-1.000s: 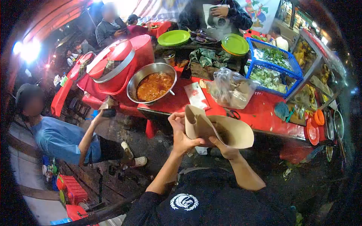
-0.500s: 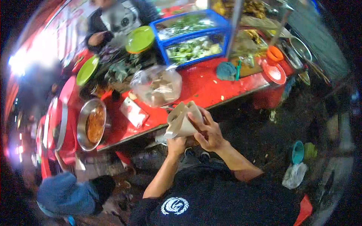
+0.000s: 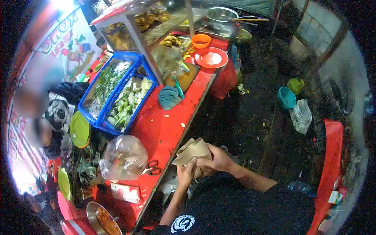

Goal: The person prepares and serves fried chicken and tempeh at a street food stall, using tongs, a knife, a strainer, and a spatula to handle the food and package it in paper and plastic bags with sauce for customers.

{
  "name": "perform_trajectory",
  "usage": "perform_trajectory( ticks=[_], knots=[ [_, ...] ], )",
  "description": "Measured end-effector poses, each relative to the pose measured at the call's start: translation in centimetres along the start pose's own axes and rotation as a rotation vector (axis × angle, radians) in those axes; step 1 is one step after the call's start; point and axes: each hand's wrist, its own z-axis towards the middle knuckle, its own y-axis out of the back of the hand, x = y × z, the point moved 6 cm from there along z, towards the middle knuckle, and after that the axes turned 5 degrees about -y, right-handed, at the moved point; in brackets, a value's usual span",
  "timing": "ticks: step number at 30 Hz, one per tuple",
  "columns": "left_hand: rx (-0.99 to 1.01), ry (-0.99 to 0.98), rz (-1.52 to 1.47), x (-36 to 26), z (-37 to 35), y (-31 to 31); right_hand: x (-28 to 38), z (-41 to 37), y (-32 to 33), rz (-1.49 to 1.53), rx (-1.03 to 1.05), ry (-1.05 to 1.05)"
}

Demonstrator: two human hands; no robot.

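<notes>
Just off the edge of the red table (image 3: pixel 156 131), a folded piece of brown paper (image 3: pixel 194 150) sits between the person's two hands, in front of the dark shirt (image 3: pixel 243 207). The left hand (image 3: pixel 185 175) supports it from below and pinches the near side, with the thumb pressed up against the paper. The right hand (image 3: pixel 220 158) grips the right side, its fingers closed around the fold and meeting the left thumb near the middle. Both grips are snug, and the paper's upper edges stand in uneven layers above them.

On the table just left of the hands lie scissors (image 3: pixel 154 168) with dark handles, their blades pointing towards a clear plastic bag (image 3: pixel 125 156) whose brownish contents are hard to make out. A white and red packet (image 3: pixel 125 192) rests near the bag, and a metal bowl (image 3: pixel 92 213) of orange-red sauce stands at the lower left.

Farther up, a blue basket (image 3: pixel 89 117) holds leafy greens in one compartment and paler cut vegetables in the other. A teal cloth (image 3: pixel 169 98) lies to its right, while a red plate (image 3: pixel 213 59) sits just beside an orange bowl (image 3: pixel 201 42).
</notes>
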Motion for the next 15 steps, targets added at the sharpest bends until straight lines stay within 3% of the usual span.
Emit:
perform_trajectory(
  ticks=[1, 4, 7, 9, 11, 12, 13, 15],
  knots=[
    [0.011, 0.012, 0.003, 0.1, 0.4, -0.2, -1.9, 0.4, 0.5, 0.336, 0.134, -0.19],
    [0.295, 0.107, 0.059, 0.3, 1.8, -3.3, -3.0, 1.0, 4.0, 0.267, 0.282, -0.188],
    [0.326, 0.386, 0.122, 4.3, 3.7, -3.5, -4.0, 2.6, 7.6, 0.195, 0.331, -0.18],
    [0.31, 0.361, -0.047, 5.3, 6.2, -4.7, -5.0, 4.6, 10.4, 0.144, 0.401, -0.17],
    [0.426, 0.44, -0.488, 6.1, 9.3, -8.3, -5.7, 7.3, 13.2, 0.027, 0.532, -0.151],
    [0.461, 0.39, -0.552, 5.5, 11.1, -10.3, -5.2, 8.7, 14.9, 0.097, 0.584, -0.186],
    [0.391, 0.496, -0.508, 7.0, 12.9, -10.9, -5.4, 10.8, 16.9, 0.094, 0.602, -0.178],
    [0.526, 0.369, -0.561, 5.4, 16.3, -15.5, -6.5, 13.9, 20.5, -0.056, 0.756, -0.263]
  ],
)
